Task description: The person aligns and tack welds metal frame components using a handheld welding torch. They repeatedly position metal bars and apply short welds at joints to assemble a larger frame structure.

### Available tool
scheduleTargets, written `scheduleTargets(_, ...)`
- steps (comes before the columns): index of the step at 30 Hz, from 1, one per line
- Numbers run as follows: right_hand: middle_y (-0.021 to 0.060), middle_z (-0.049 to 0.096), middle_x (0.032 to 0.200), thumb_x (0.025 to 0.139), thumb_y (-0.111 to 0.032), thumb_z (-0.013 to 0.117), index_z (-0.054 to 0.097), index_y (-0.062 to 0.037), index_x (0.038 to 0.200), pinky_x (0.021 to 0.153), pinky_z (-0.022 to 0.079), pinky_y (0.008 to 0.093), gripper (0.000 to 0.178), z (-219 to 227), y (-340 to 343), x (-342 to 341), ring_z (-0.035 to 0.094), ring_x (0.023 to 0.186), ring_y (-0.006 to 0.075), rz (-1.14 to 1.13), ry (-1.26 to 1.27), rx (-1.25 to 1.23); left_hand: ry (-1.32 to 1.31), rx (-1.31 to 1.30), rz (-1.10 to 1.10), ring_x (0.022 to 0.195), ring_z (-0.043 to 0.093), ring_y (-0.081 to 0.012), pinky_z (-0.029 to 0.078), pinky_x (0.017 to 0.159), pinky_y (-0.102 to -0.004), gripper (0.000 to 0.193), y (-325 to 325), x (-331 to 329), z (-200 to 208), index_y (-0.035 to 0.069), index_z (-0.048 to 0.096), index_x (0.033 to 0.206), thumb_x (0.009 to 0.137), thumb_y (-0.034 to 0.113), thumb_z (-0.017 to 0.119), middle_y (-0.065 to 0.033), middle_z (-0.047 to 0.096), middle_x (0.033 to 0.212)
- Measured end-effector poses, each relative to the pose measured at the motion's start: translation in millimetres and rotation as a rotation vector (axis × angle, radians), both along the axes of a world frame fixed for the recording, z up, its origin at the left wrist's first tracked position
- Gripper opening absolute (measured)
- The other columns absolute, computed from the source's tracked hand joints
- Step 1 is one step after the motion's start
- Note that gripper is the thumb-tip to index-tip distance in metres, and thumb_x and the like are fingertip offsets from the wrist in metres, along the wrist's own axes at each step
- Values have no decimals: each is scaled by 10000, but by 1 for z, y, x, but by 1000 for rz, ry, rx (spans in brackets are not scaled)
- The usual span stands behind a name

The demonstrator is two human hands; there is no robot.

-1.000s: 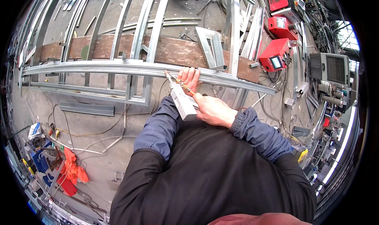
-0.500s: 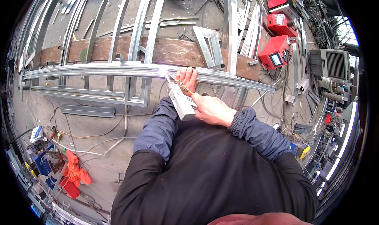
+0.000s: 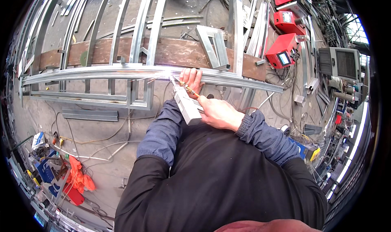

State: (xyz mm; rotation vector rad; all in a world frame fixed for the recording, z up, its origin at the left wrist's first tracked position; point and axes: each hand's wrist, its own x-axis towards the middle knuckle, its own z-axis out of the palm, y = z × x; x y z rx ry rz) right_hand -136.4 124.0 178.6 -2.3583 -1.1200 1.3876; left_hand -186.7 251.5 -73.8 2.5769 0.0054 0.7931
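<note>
Gripping a grey torch above the long silvery rail, a worker's right hand has its fingers clamped around the tool's body, whose slim nozzle meets the rail's near edge in a white glow. Thin sparks streak leftward along the metal. Just beside the nozzle, the left hand lies with its fingers close together over that same edge; from this spot one cannot tell where its thumb sits. The torch's rear end tilts back toward the worker's black top, with only a narrow gap between them.

The rail's right end juts past the upright bars, with cables on the floor around it. Beyond its far edge, a brown plank runs crosswise under parallel metal bars, concrete showing in the slots between. Nearer, a lower rail edges the frame, and a grey channel lies on the floor, where a looping hose crosses the open stretch at the worker's left. Farther out stand red machines on the right, and an orange cloth lies heaped on the left.
</note>
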Motion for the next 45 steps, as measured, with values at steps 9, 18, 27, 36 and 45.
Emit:
scheduleTargets(9,311,768,1070,1032,-283,693,546,35,1313,873,603,596,449,-2,-5,-1,764,1018,510,-40,24,25,-13,67,7,1310,623,-428,474,1144,-604,847,5,-2,-8,11,670,1447,748,436,885,-204,652,1395)
scheduleTargets(18,253,766,1069,966,-261,780,434,-26,1475,798,597,583,658,-2,-64,8,757,960,503,-42,75,286,245,27,60,1350,577,-421,430,1194,-578,764,-8,3,12,89,666,1474,770,195,944,-151,626,1416)
scheduleTargets(27,261,755,1102,993,-259,782,457,-80,1534,853,607,565,657,41,-227,40,754,1035,507,-520,-130,374,473,-32,-72,1424,535,-407,407,1244,-523,669,3,2,71,81,606,1582,959,181,828,-171,616,1472)
scheduleTargets(36,247,779,1195,945,-124,811,521,-70,1520,944,597,464,645,29,-397,86,757,1163,470,-811,-264,374,417,-112,-317,1334,636,-400,497,1168,-497,692,-145,84,172,39,633,1527,903,203,883,-186,664,1457)
scheduleTargets(45,261,762,1164,941,-124,790,510,-71,1414,888,588,557,553,8,-508,123,732,1103,516,-682,-94,216,473,-63,-334,1314,631,-376,498,1137,-494,611,-278,154,91,123,675,1472,901,214,873,-111,680,1455)
